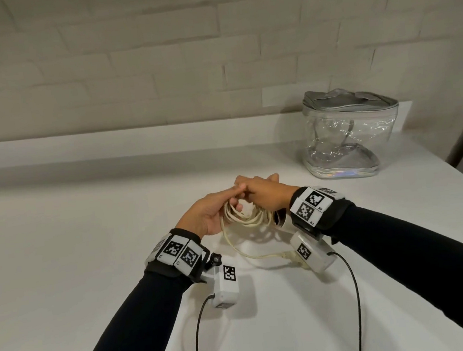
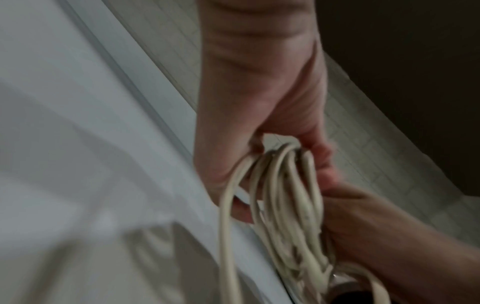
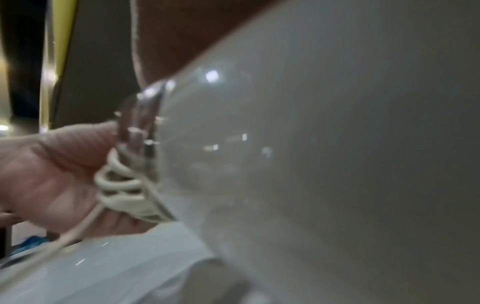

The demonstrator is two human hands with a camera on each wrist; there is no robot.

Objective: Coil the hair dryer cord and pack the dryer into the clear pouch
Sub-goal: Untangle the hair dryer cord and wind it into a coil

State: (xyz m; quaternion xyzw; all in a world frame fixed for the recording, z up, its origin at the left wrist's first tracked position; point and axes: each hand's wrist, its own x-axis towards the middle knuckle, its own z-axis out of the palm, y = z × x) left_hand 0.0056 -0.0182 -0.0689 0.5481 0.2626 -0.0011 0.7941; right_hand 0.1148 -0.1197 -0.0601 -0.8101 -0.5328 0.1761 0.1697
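Note:
A cream cord hangs in several loops from my left hand, which holds them between thumb and curled fingers. In the left wrist view the cord drapes across the left hand. My right hand lies knuckles up beside it and grips the white hair dryer, which is mostly hidden under the wrist. The dryer body fills the right wrist view, with the cord loops against it. The cord's loose end runs to the plug on the table. The clear pouch stands at the back right, zipped top up.
The white table runs to a low ledge and a brick wall behind. Its front edge lies close below my forearms. Black cables from the wrist cameras trail off the front edge.

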